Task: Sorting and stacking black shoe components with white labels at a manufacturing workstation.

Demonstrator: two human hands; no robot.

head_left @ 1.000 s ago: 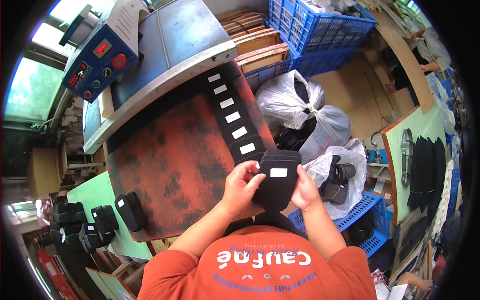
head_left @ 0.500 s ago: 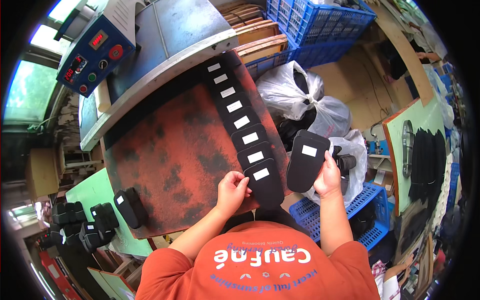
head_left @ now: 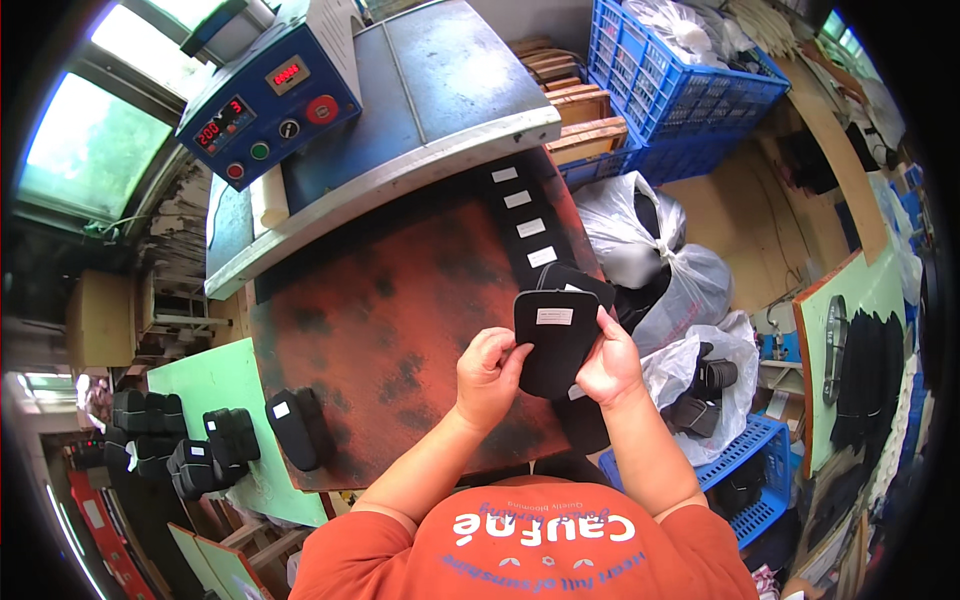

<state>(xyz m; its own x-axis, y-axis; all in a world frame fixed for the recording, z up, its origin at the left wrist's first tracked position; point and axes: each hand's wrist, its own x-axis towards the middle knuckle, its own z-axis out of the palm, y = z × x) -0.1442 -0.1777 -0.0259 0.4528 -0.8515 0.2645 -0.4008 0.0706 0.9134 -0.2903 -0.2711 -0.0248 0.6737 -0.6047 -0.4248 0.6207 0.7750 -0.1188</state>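
Observation:
My right hand [head_left: 611,366] grips a black tongue-shaped fabric pad [head_left: 552,350] with a white label near its far end. Fingers curled, my left hand [head_left: 489,374] pinches at the pad's left edge. The pad is held above a row of similar black pads [head_left: 530,228] along the right side of a reddish-brown, black-stained press bed [head_left: 390,350]. It covers part of the row's near end. Another black pad edge shows just behind the held one; whether it is also held, I cannot tell.
A heat press with a blue control box [head_left: 270,105] overhangs the bed's far side. A stack of black pads [head_left: 300,430] sits at the bed's near left corner, more on a green board [head_left: 215,375]. Plastic bags [head_left: 690,290] and blue crates [head_left: 680,90] stand at right.
My right hand has brought its pad leftward over the near end of the row. My left hand has moved from the row's nearest pad to the held pad's edge. The view has shifted.

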